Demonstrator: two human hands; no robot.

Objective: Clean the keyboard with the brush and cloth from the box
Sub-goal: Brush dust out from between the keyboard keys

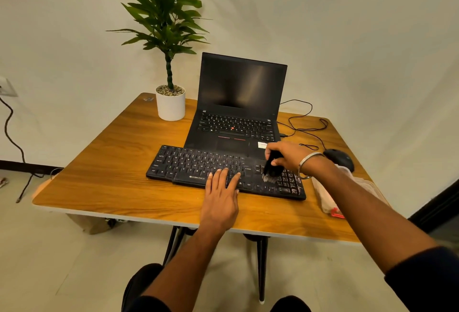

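1. Keyboard (223, 170): the black keyboard lies flat on the wooden table (111, 182), in the centre of the frame, its long side running slightly down toward the right.
2. Nearest to you, at the bottom of the frame, both your forearms reach up toward it over the table's front edge.
3. Your left hand (221, 195) lies palm down at the keyboard's front edge, just right of centre; its fingers are straight and slightly spread, resting on the lower key rows, and it holds nothing.
4. Your right hand (285, 156), right of centre, has its fingers and thumb curled round the black brush (272, 166). The brush points down, its pale bristles touching the keys near the keyboard's right end. A metal bangle (308, 162) sits on that wrist.
5. The cloth (327, 199), pale with a red patch, lies crumpled on the table to the right of the keyboard, partly hidden by your right forearm.
6. A black mouse (340, 158) sits just beyond the cloth, its cable looping toward the back of the table.
7. Behind the keyboard stands an open laptop (238, 103), its screen dark.
8. Further back, in the upper left, a potted plant (170, 63) stands in a white pot at the table's far corner.
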